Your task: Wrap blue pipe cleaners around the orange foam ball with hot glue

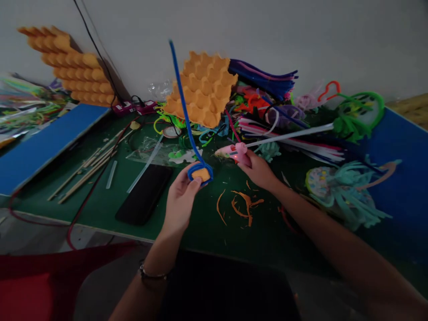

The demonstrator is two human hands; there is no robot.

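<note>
Between the thumb and fingers of my left hand (183, 191) is a small orange foam piece (200, 174). A blue pipe cleaner (184, 104) wraps around its edge, and the loose end rises high and tilts to the left. My right hand (259, 169) grips a pink hot glue gun (236, 152) whose nozzle points left. A small red light glows on the gun. From its back a long whitish glue stick (290, 136) reaches out to the right. The nozzle stays apart from the foam piece.
Orange scraps (245, 205) lie before my hands on the green table (200, 223). A black phone (144, 194) and wooden sticks (88, 171) are left. Behind stand an orange egg-crate foam sheet (207, 89) and pipe cleaner bundles (267, 78). A teal pipe cleaner bouquet (351, 187) lies right.
</note>
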